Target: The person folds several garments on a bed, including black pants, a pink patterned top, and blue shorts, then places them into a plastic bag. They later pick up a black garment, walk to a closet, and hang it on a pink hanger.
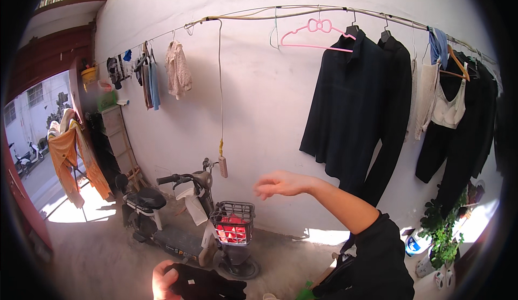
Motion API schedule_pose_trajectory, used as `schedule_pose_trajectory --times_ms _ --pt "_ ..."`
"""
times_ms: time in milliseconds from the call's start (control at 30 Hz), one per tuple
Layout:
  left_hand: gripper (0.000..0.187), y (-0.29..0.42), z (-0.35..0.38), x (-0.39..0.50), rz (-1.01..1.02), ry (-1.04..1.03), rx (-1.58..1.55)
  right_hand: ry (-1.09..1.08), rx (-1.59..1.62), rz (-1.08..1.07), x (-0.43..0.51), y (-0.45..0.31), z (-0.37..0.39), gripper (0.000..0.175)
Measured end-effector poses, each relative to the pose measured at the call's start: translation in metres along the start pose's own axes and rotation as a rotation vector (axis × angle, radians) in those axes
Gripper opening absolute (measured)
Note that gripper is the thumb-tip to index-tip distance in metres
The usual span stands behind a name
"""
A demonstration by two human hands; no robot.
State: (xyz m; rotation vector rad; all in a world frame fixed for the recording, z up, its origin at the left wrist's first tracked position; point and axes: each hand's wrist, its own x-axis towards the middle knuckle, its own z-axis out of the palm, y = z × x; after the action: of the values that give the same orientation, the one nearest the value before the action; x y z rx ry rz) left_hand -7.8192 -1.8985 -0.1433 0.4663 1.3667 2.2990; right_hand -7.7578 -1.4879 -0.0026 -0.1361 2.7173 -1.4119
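Note:
Low at the bottom of the view, my left hand (163, 279) grips a black cloth garment (210, 282) with a small white tag on it. My right arm, in a black sleeve, reaches out from the lower right. The right hand (283, 184) is empty and slightly blurred, its fingers loosely spread in front of the white wall. Above it, a pink hanger with a bow shape (315, 47) hangs bare from the clothes pole (251, 17). A dark long-sleeved shirt (348, 105) hangs just right of that hanger, and the hanger's end overlaps its collar.
An electric scooter (178, 239) stands below, with a red item in its front basket (232, 207). A power strip (223, 166) dangles on a cord. Orange trousers (66, 146) hang by the open doorway. Potted plants (445, 239) stand at right. Several garments line the pole.

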Motion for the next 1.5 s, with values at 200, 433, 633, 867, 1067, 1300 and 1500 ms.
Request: schedule_pose_trajectory --times_ms 200,433,633,867,1067,1300,1500 --pt "0.03 -0.004 0.001 0.063 0.103 -0.07 -0.063 0.799 0.061 -0.283 0.05 -0.059 -0.172 0.038" --pt "0.031 0.001 0.024 0.114 0.188 0.048 -0.002 1.312 -0.172 -0.397 0.104 -0.119 -0.333 0.048" --pt "0.03 -0.02 0.015 0.143 0.227 0.073 0.027 1.952 -1.191 -0.037 0.064 -0.111 -0.42 0.029" --pt "0.032 -0.022 0.037 0.192 0.199 0.031 0.003 1.672 -1.376 0.59 -0.035 -0.074 -0.467 0.023" --pt "0.028 -0.03 0.05 0.214 0.109 -0.02 -0.02 1.749 -1.473 0.359 -0.022 -0.093 -0.459 0.02" --pt "0.028 -0.024 0.053 0.219 0.018 -0.054 -0.023 1.756 -1.756 0.387 -0.05 -0.125 -0.412 0.012" --pt "0.021 -0.025 0.061 0.22 -0.114 -0.279 -0.057 1.663 -1.715 0.269 -0.105 -0.094 -0.28 0.017"
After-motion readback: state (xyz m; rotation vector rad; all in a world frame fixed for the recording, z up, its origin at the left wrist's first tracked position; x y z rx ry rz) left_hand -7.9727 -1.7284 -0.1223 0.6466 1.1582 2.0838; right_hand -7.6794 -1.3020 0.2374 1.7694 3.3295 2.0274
